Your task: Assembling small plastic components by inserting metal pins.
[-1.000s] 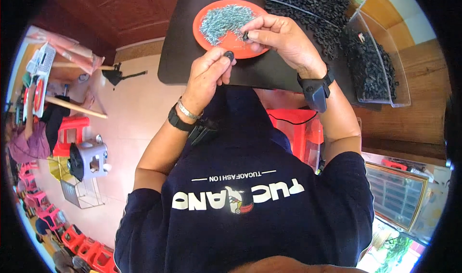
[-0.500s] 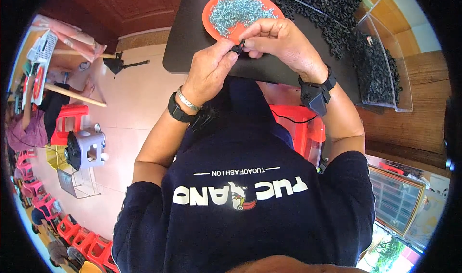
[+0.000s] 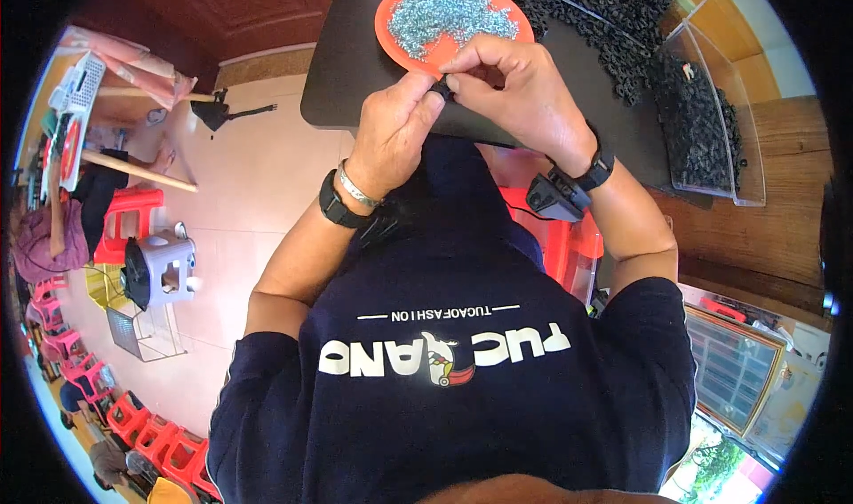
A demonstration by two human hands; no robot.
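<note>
My left hand (image 3: 394,126) is closed, pinching a small black plastic part (image 3: 442,88) between thumb and fingertips. Against that part's right side, my right hand (image 3: 522,84) has its thumb and index finger brought together. Whatever these right fingertips grip is too small to make out. Both hands are above the table's near edge, just in front of an orange-red plate (image 3: 385,33). A heap of small shiny silver metal pieces, like screws (image 3: 444,15), lies on the plate, with a bare patch at its near side.
Loose black plastic parts (image 3: 622,73) spread over the dark table (image 3: 342,77) at right. They also fill a clear bin (image 3: 752,162) and a tray behind. A red stool (image 3: 555,224) is beneath the table edge. People and red stools (image 3: 133,211) are at far left.
My right hand has turned at the wrist, its wrist device swinging left and lower. The right fingers now sit closer to the black part, which stays in my left hand.
</note>
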